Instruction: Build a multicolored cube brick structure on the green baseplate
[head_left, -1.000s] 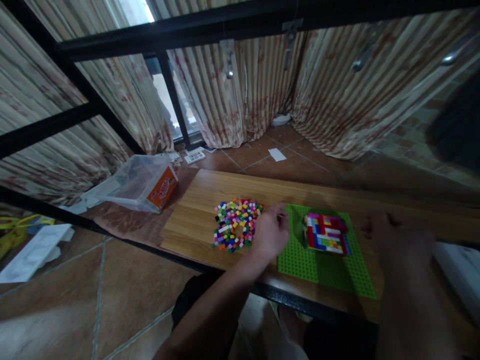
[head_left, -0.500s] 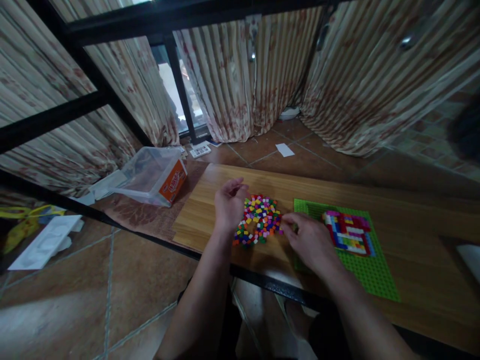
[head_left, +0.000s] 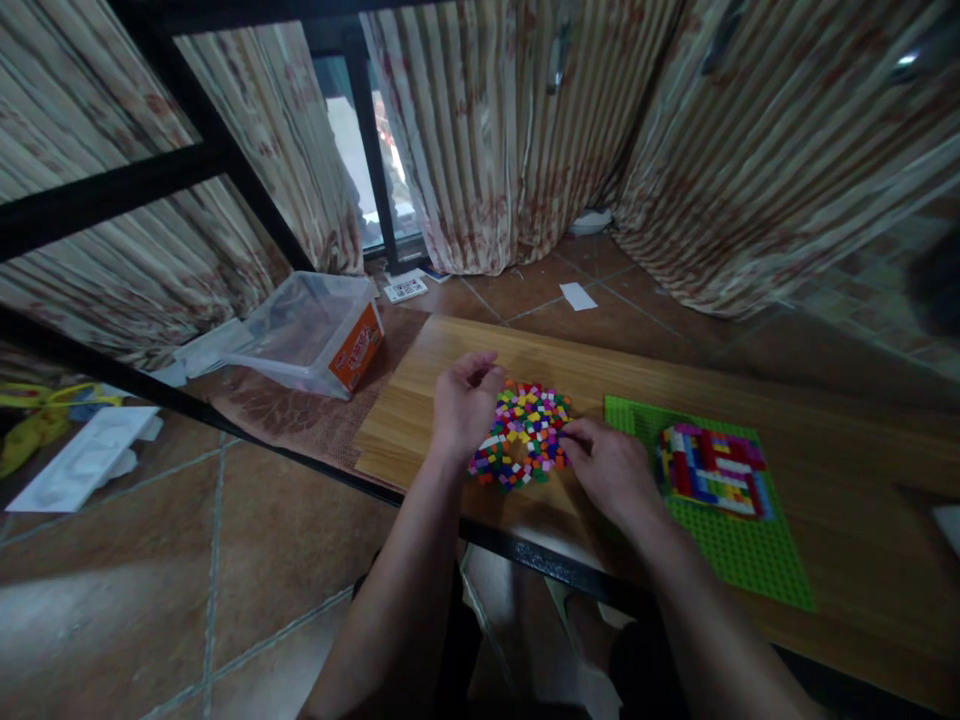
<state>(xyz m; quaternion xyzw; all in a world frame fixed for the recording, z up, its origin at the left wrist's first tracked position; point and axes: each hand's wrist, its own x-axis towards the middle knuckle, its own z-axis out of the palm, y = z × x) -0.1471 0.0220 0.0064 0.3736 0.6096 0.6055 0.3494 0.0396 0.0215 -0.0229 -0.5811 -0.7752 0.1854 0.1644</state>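
Observation:
A pile of small, brightly coloured toy bricks [head_left: 536, 420] lies loose on the wooden tabletop. My left hand [head_left: 466, 405] hovers at the pile's left edge, its fingers loosely bent, with a gap to the thumb and no brick visible there. At the right edge of the pile, the fingertips of my right hand [head_left: 611, 468] are pinched together; what lies between them is too small to make out. To the right of that hand lies a green studded baseplate [head_left: 757, 560]. On it stands a block of multicoloured bricks [head_left: 716, 468], several rows across.
A clear plastic tub [head_left: 300, 330] with an orange label stands beyond the left end of the wooden table [head_left: 405, 400]. A white moulded tray [head_left: 82, 462] lies at the far left. Black metal bars [head_left: 247, 215] cross the left side, and striped curtains [head_left: 480, 150] hang behind.
My view has shifted a little, so the table items sit slightly differently. My right hand has moved left, away from the baseplate and against the pile. The left hand stays about in place.

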